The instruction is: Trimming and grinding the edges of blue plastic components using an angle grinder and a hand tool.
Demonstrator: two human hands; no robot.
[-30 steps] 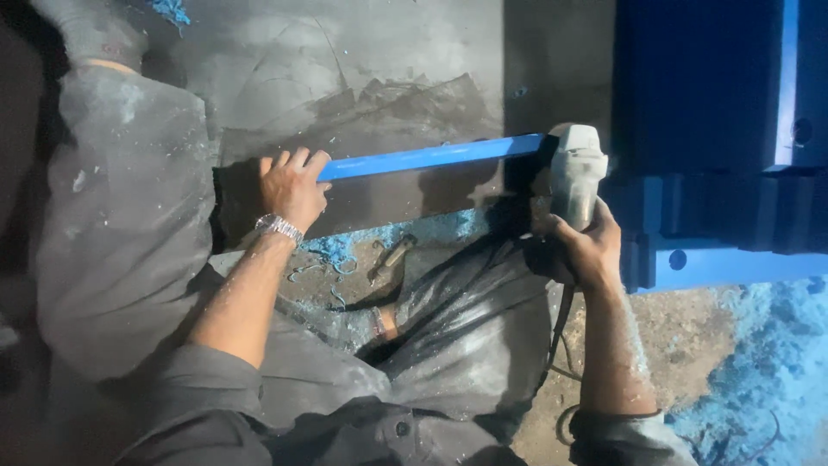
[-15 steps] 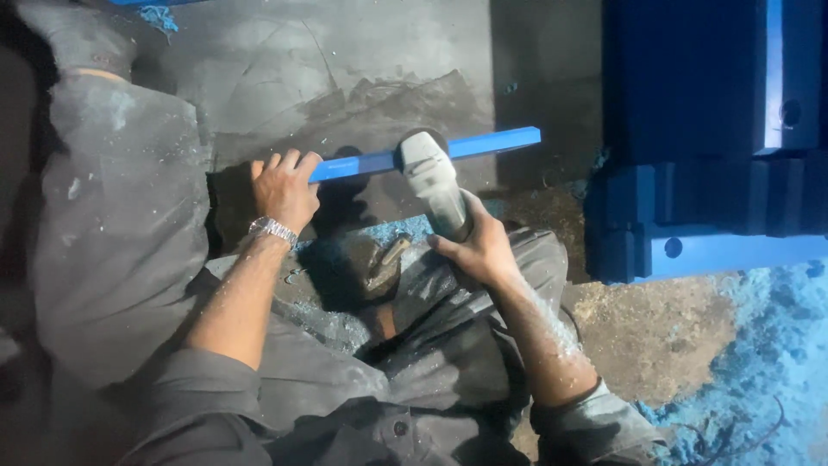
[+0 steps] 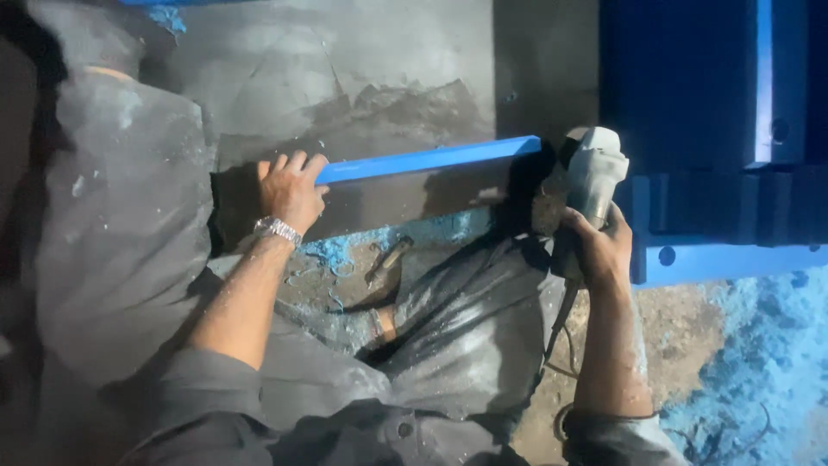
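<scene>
In the head view, many parts are dark or hard to read. The upper left corner of the frame is almost black, and the grey trouser leg (image 3: 121, 224) on the left side goes out of the picture at the top and the bottom. The front part of the grey power tool (image 3: 593, 177), at the centre right, is lost in shadow where it meets the right end of the blue bar (image 3: 431, 159), so the disc or working tip cannot be seen. A small brown object (image 3: 388, 259) lies in the blue dust (image 3: 345, 255) at the lower centre; what it is I cannot tell. The big blue structure (image 3: 724, 112) in the upper right is cut off by the frame edge.

The left hand (image 3: 291, 192), with a metal wristwatch (image 3: 276, 229), is at the centre left. Its fingers (image 3: 297, 164) are curled over the left end of the blue bar and press it down; the end of the bar itself is hidden under the hand. The right hand (image 3: 604, 250), at the centre right, is closed around the rear body of the power tool, and a dark cable (image 3: 561, 328) hangs down from it.

The blue bar lies across the middle of the frame, slightly tilted, on a dark grey slab (image 3: 362, 78).
</scene>
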